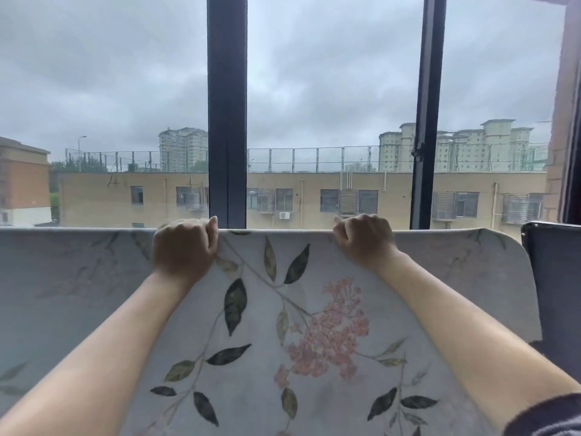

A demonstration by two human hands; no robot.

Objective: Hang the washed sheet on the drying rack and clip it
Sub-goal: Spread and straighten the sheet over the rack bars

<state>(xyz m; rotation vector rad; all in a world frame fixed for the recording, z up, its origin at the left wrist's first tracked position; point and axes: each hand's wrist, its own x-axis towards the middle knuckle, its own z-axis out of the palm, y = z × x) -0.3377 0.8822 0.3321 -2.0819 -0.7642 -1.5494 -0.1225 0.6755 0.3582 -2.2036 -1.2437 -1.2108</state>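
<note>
Step in hand: hanging, not yet clipping. The sheet, pale grey with dark leaves and a pink flower cluster, is draped over a straight horizontal top line in front of the window.
Sheet position: its top fold runs level across the view, just under the window sill line; the printed face falls toward the person, and the right end curves down beside a dark panel.
Drying rack: hidden under the fold; no bar shows.
Left hand: grip clamped on the top fold of the sheet, fingers curled over the edge.
Right hand: likewise closed on the fold, well apart from the left.
Clips: none in view.
Next move, as I judge it: pull the fold taut and even along the rack, then free one hand to fetch a clip while the other keeps the sheet from sliding.
</note>
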